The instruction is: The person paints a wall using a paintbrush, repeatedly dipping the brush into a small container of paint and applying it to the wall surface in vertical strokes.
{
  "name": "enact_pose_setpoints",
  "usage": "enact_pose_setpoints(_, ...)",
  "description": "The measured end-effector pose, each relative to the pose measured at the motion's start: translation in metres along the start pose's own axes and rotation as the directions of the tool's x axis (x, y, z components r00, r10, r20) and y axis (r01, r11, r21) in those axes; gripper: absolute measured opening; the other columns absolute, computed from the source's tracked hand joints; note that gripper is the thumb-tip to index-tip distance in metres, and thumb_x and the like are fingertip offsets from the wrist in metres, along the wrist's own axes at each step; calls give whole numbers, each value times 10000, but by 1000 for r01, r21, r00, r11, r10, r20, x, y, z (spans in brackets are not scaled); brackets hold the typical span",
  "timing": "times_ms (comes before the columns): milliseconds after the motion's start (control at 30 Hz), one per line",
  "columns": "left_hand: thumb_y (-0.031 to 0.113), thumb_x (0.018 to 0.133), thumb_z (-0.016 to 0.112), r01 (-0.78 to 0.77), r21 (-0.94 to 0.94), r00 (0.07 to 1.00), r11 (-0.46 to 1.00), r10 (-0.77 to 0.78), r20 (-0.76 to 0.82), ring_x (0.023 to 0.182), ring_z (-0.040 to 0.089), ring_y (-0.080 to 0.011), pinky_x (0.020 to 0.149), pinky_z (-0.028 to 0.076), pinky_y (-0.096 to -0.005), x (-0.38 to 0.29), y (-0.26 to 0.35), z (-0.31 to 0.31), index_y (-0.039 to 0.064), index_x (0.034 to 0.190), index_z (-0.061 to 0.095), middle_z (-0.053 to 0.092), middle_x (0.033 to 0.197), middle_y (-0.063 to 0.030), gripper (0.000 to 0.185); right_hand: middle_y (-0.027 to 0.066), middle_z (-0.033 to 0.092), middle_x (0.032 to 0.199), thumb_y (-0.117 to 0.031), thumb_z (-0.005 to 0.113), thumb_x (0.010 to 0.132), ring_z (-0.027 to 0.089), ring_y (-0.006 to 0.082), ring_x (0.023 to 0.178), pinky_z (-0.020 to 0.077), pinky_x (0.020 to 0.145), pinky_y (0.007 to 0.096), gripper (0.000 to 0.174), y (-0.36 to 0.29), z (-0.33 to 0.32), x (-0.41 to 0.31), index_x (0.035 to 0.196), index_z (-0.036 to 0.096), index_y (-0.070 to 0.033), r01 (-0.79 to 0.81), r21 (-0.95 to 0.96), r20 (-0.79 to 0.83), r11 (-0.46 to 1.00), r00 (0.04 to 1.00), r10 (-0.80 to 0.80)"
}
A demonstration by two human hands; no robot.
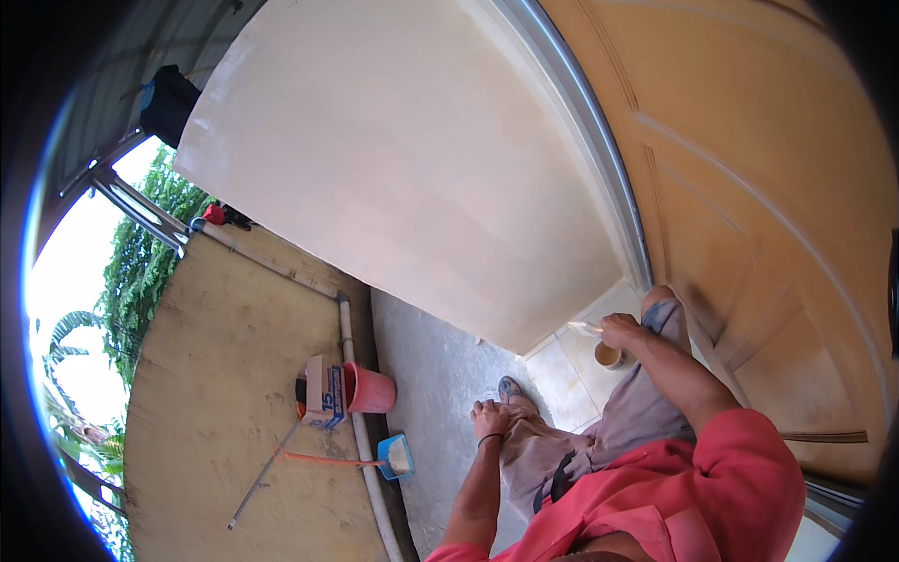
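My right hand [619, 330] grips the handle of a paintbrush [584, 328]. Its pale bristles point left, close to the foot of a cream wall [421, 161]; whether they touch it I cannot tell. Just below that hand, a small round tub [609, 356] with a tan inside stands by my right leg. My left hand [489, 419], a dark band at its wrist, rests over my left knee and holds nothing. Under the brush lie light floor tiles [569, 372].
A brown panelled door [758, 211] in a grey frame borders my right side. Leftward are a grey concrete floor [428, 365], a pink bucket [372, 390], a cardboard box [326, 393], a blue dustpan [396, 456] with an orange handle, and a white pipe [365, 449] along a low wall.
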State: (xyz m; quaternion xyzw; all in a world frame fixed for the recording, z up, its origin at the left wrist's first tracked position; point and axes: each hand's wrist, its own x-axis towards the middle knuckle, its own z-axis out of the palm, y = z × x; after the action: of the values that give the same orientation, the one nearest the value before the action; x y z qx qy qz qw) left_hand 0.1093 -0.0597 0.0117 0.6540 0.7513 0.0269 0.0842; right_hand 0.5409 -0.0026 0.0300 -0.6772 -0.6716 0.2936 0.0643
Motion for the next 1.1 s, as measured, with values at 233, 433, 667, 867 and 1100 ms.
enact_pose_setpoints(233, 387, 917, 642, 12, 8, 998, 1000, -11, -54, 1342, 527, -440, 1147, 454, -505, -2, -13, 9, 97, 1262, 727, 562, 1478, -242, 459, 251, 742, 1230, -166, 604, 950, 722, 391, 1171, 570, 1005, 486, 333, -9, 3, -3, 1193, 758, 3, -15, -30, 57, 999, 998, 16)
enact_pose_setpoints(433, 393, 935, 625, 6, 16, 996, 1000, -5, -90, 1299, 559, -437, 1127, 452, -518, 18, -28, 3, 77, 1249, 733, 598, 1421, -256, 458, 262, 735, 1236, -166, 599, 955, 713, 410, 1176, 563, 1010, 495, 336, -11, -1, 0, 1194, 760, 7, -32, -11, 79, 999, 996, 32)
enact_pose_setpoints(667, 581, 873, 721, 83, 19, 996, 996, -82, -22, 1169, 621, -388, 1032, 509, -477, 39, -29, 1, 95, 1215, 768, 665, 1264, -186, 596, 287, 727, 1225, -176, 537, 974, 713, 435, 1162, 558, 1002, 512, 367, 17, 17, 17, 1174, 763, 33, -108, -57, 105, 993, 988, 114)
enact_pose_setpoints(867, 628, 915, 664, 320, -77, 938, 944, -305, 166, 1230, 673, -418, 1057, 534, -486, 46, -71, -5, 43, 1245, 751, 667, 1345, -273, 677, 332, 728, 1104, -226, 558, 983, 715, 489, 1075, 551, 955, 557, 353, 11, 37, 23, 1077, 762, 46, -53, -175, 159, 983, 984, 81)
enact_pose_setpoints(1100, 549, 906, 685, 418, -85, 896, 905, -395, 203, 1211, 687, -414, 1046, 540, -485, 49, -67, -14, 43, 1219, 764, 698, 1323, -250, 600, 327, 727, 1139, -96, 589, 891, 712, 471, 1110, 560, 968, 539, 309, 5, 41, 32, 1094, 760, 61, -44, -226, 148, 973, 986, 79)
